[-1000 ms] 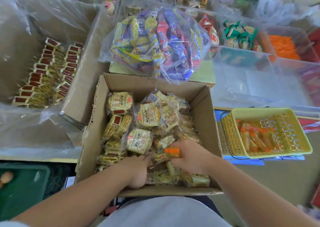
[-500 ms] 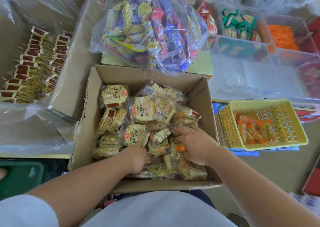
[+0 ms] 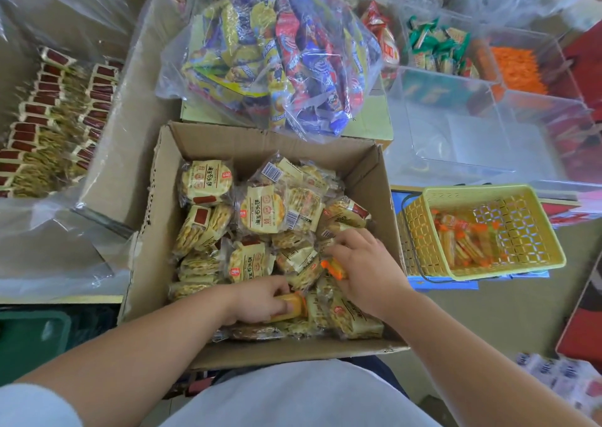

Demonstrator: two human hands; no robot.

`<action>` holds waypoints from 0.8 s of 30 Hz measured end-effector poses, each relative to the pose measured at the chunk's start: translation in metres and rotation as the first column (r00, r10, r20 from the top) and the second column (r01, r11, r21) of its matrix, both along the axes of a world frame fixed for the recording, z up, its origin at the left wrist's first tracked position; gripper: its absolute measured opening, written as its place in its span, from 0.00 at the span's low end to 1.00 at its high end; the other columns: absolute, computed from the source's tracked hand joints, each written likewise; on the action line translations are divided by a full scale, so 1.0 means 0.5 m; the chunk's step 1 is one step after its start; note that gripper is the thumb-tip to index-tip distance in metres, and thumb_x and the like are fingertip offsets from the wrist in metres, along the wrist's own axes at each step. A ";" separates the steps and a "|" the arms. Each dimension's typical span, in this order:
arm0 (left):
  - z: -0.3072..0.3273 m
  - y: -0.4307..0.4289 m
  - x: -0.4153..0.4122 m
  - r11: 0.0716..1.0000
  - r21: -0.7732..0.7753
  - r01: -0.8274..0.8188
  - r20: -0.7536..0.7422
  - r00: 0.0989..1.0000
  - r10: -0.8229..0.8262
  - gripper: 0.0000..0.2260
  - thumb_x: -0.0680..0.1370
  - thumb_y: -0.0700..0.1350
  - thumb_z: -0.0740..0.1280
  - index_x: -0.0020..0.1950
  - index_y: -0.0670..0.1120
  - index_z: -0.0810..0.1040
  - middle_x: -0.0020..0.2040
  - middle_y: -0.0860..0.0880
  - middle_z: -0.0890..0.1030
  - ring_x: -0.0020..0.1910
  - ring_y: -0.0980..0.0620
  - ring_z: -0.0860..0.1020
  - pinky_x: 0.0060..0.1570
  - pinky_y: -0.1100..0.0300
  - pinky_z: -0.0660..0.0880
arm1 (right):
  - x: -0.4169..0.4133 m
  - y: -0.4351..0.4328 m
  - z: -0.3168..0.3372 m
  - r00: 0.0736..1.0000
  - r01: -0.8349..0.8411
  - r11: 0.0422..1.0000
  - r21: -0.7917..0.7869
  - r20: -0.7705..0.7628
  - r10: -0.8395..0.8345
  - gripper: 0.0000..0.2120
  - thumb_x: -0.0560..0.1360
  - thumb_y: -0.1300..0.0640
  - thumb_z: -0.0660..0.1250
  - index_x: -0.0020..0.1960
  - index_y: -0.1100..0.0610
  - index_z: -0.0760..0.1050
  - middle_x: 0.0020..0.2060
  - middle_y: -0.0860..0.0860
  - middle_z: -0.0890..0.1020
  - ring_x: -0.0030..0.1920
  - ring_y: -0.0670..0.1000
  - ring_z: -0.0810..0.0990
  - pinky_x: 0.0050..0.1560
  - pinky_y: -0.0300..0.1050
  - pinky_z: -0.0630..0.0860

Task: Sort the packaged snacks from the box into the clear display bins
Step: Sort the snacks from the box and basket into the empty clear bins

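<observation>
Down among cream biscuit packs (image 3: 260, 211) in the cardboard box (image 3: 381, 179): gripping 1 orange-tipped packet (image 3: 290, 307) with the left hand (image 3: 257, 299), holding a 2nd orange packet (image 3: 334, 267) with the right hand (image 3: 365, 270). Just right, yellow basket (image 3: 420, 231) of orange packets (image 3: 462, 244); behind, bulging snack bag (image 3: 277, 55) beside clear bins (image 3: 472, 139).

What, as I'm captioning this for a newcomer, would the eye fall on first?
Likely the big clear bag of blue, red and yellow snacks, behind the cardboard box. Next, that box at centre, heaped with pale cracker packs, where the left hand grips an orange-tipped packet and the right hand rests among them. A yellow basket sits right of it.
</observation>
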State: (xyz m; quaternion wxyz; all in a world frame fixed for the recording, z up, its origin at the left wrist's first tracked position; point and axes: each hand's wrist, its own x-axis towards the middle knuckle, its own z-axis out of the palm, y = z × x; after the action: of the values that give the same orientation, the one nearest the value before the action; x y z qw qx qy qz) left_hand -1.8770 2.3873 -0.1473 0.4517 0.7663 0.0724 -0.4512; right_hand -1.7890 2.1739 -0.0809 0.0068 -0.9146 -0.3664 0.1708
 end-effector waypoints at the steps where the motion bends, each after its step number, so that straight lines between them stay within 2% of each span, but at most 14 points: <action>1: 0.002 -0.004 -0.002 0.998 -0.039 -0.058 -0.017 0.998 0.058 0.03 0.83 0.51 0.66 0.54 0.53 0.74 0.44 0.52 0.78 0.41 0.54 0.74 0.40 0.58 0.70 | -0.008 -0.003 0.008 0.996 0.077 0.996 0.035 -0.055 -0.075 0.17 0.75 0.51 0.69 0.64 0.51 0.77 0.55 0.47 0.74 0.60 0.53 0.73 0.58 0.47 0.73; 3: 0.006 -0.005 -0.004 0.982 -0.078 -0.173 -0.023 0.985 0.171 0.03 0.84 0.50 0.64 0.53 0.52 0.74 0.46 0.50 0.78 0.43 0.53 0.75 0.42 0.58 0.70 | -0.018 -0.007 0.023 0.958 0.217 0.976 0.002 -0.190 -0.213 0.08 0.77 0.48 0.67 0.52 0.51 0.77 0.45 0.46 0.74 0.50 0.52 0.78 0.44 0.43 0.72; 5: 0.013 0.002 -0.002 0.936 -0.125 -0.330 -0.031 0.944 0.329 0.04 0.85 0.50 0.64 0.56 0.51 0.75 0.50 0.49 0.80 0.48 0.51 0.77 0.47 0.55 0.74 | -0.024 -0.013 0.027 0.891 0.287 0.949 -0.132 -0.326 -0.314 0.08 0.77 0.47 0.65 0.44 0.51 0.73 0.41 0.47 0.77 0.43 0.52 0.78 0.39 0.44 0.71; 7: 0.022 0.012 0.003 0.854 -0.177 -0.489 -0.053 0.872 0.487 0.06 0.85 0.49 0.64 0.59 0.49 0.74 0.57 0.49 0.79 0.56 0.49 0.78 0.59 0.51 0.75 | -0.030 -0.020 0.021 0.786 0.357 0.913 -0.197 -0.465 -0.408 0.10 0.78 0.46 0.63 0.47 0.52 0.74 0.44 0.50 0.80 0.44 0.51 0.79 0.41 0.46 0.73; 8: 0.029 0.018 0.004 0.815 -0.189 -0.548 -0.061 0.835 0.547 0.05 0.85 0.49 0.64 0.60 0.51 0.73 0.59 0.50 0.79 0.59 0.49 0.78 0.62 0.51 0.75 | -0.032 -0.020 0.015 0.738 0.398 0.896 -0.199 -0.511 -0.441 0.11 0.78 0.46 0.63 0.51 0.53 0.75 0.47 0.51 0.80 0.47 0.52 0.79 0.45 0.47 0.74; 10: 0.040 0.027 0.010 0.751 -0.202 -0.629 -0.085 0.775 0.627 0.02 0.85 0.48 0.64 0.57 0.52 0.75 0.58 0.50 0.82 0.58 0.49 0.80 0.59 0.54 0.76 | -0.028 -0.015 0.000 0.680 0.467 0.863 -0.191 -0.547 -0.489 0.12 0.80 0.47 0.61 0.56 0.55 0.74 0.52 0.52 0.80 0.52 0.53 0.78 0.48 0.47 0.72; 12: 0.050 0.035 0.015 0.690 -0.223 -0.689 -0.128 0.722 0.680 0.04 0.85 0.47 0.64 0.54 0.51 0.78 0.56 0.45 0.85 0.55 0.47 0.83 0.53 0.56 0.77 | -0.020 -0.003 -0.020 0.652 0.488 0.845 -0.218 -0.553 -0.519 0.16 0.80 0.47 0.60 0.61 0.57 0.72 0.56 0.54 0.78 0.54 0.54 0.76 0.50 0.46 0.68; 14: 0.058 0.045 0.017 0.638 -0.243 -0.731 -0.168 0.680 0.714 0.06 0.85 0.46 0.64 0.57 0.49 0.80 0.56 0.41 0.86 0.57 0.43 0.83 0.52 0.55 0.76 | -0.017 0.009 -0.038 0.567 0.546 0.793 -0.270 -0.577 -0.587 0.20 0.80 0.46 0.60 0.66 0.58 0.69 0.57 0.56 0.76 0.54 0.55 0.74 0.51 0.47 0.68; 17: 0.067 0.058 0.016 0.571 -0.255 -0.780 -0.203 0.621 0.757 0.09 0.85 0.46 0.63 0.60 0.46 0.81 0.55 0.40 0.86 0.60 0.40 0.83 0.56 0.50 0.75 | -0.022 0.017 -0.056 0.345 0.690 0.658 -0.303 -0.661 -0.666 0.13 0.79 0.48 0.62 0.60 0.53 0.69 0.49 0.50 0.75 0.45 0.49 0.74 0.45 0.44 0.70; 19: 0.074 0.069 0.015 0.549 -0.265 -0.793 -0.216 0.604 0.767 0.09 0.85 0.47 0.63 0.60 0.47 0.81 0.56 0.41 0.86 0.59 0.41 0.84 0.60 0.46 0.75 | -0.025 0.021 -0.061 0.217 0.742 0.590 -0.320 -0.717 -0.662 0.11 0.78 0.48 0.63 0.57 0.52 0.69 0.46 0.46 0.77 0.45 0.46 0.76 0.42 0.42 0.70; 20: 0.077 0.076 0.016 0.532 -0.269 -0.803 -0.220 0.589 0.777 0.09 0.85 0.47 0.63 0.60 0.48 0.81 0.56 0.42 0.86 0.58 0.41 0.85 0.64 0.42 0.75 | -0.026 0.023 -0.064 0.159 0.758 0.563 -0.331 -0.742 -0.651 0.12 0.78 0.47 0.64 0.58 0.52 0.71 0.48 0.48 0.80 0.48 0.48 0.78 0.45 0.44 0.73; 22: 0.086 0.092 0.016 0.491 -0.283 -0.824 -0.221 0.554 0.802 0.09 0.85 0.46 0.63 0.61 0.48 0.81 0.56 0.44 0.87 0.56 0.42 0.85 0.70 0.37 0.72 | -0.027 0.030 -0.067 0.059 0.780 0.518 -0.352 -0.783 -0.620 0.13 0.76 0.48 0.67 0.59 0.51 0.75 0.51 0.51 0.84 0.53 0.52 0.82 0.57 0.51 0.77; 23: 0.091 0.100 0.016 0.477 -0.292 -0.829 -0.215 0.543 0.812 0.09 0.85 0.46 0.63 0.61 0.48 0.81 0.55 0.44 0.87 0.55 0.42 0.86 0.70 0.36 0.71 | -0.027 0.035 -0.067 0.022 0.792 0.499 -0.353 -0.799 -0.600 0.13 0.76 0.49 0.68 0.59 0.51 0.76 0.51 0.52 0.85 0.52 0.53 0.84 0.60 0.53 0.77; 24: 0.097 0.108 0.016 0.477 -0.297 -0.827 -0.199 0.543 0.816 0.09 0.85 0.47 0.63 0.61 0.49 0.81 0.54 0.44 0.87 0.56 0.42 0.86 0.70 0.37 0.72 | -0.029 0.043 -0.065 -0.013 0.805 0.480 -0.349 -0.819 -0.573 0.14 0.75 0.50 0.69 0.59 0.52 0.78 0.47 0.52 0.86 0.49 0.52 0.85 0.59 0.53 0.78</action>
State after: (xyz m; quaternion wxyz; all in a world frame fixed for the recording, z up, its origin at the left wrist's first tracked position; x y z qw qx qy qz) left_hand -1.8690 2.4412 -0.0988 0.7417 0.5351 0.3534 -0.1965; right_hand -1.8037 2.1952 -0.1136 0.3802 -0.7283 0.1845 0.5394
